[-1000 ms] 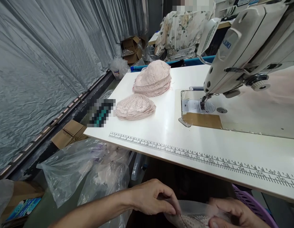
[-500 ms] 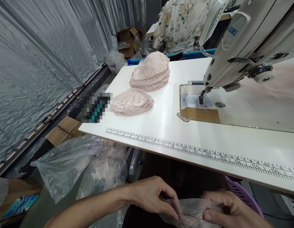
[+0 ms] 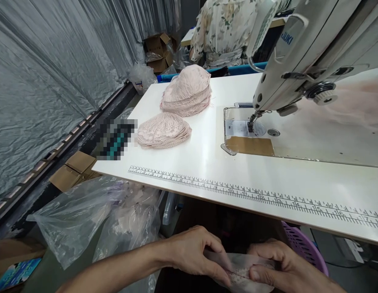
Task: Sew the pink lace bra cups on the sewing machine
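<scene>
Below the table's front edge, a piece of sheer pale lace fabric [image 3: 239, 273] is stretched between my two hands. My left hand [image 3: 198, 257] pinches its left side between thumb and fingers. On the other side my right hand [image 3: 276, 264] grips it, thumb on top. A dark seam line runs across the fabric between the thumbs. On the white table [image 3: 204, 162] lie a flat stack of pink lace pieces [image 3: 164, 131] and, behind it, a taller pile of pink lace cups [image 3: 187, 91].
A JUKI sewing machine [image 3: 286, 61] stands at the right, pink fabric [image 3: 344, 106] behind its needle. A printed ruler [image 3: 231, 189] runs along the table's front. Clear plastic bags [image 3: 124, 219] lie at lower left, a purple basket [image 3: 305, 246] below right. A person in a floral top [image 3: 225, 32] sits beyond.
The view has shifted slightly, so the table and machine sit further left. My right hand has come a little closer to my left, and the fabric between them has turned slightly.
</scene>
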Demonstrator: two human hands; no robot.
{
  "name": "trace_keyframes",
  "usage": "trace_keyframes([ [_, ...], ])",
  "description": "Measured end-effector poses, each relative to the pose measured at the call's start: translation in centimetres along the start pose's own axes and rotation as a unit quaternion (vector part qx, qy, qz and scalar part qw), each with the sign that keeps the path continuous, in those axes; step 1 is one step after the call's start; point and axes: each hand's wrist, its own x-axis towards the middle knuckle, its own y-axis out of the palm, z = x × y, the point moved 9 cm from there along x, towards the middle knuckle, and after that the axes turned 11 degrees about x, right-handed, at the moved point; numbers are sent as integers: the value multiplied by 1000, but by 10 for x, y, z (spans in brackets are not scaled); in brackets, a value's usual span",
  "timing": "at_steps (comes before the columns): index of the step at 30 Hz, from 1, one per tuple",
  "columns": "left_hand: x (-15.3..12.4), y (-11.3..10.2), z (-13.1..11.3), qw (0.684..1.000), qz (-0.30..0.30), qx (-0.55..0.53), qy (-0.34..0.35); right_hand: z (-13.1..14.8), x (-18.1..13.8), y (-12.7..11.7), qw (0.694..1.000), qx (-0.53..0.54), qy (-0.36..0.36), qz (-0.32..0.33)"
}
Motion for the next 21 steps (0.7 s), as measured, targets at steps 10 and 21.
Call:
trace_keyframes([
  [10,-3,-1,3,998,15,-59,4,-6,2,13,998,42,12,50],
  [21,-8,0,14,998,37,-38,-42,-2,0,12,995,77,4,63],
])
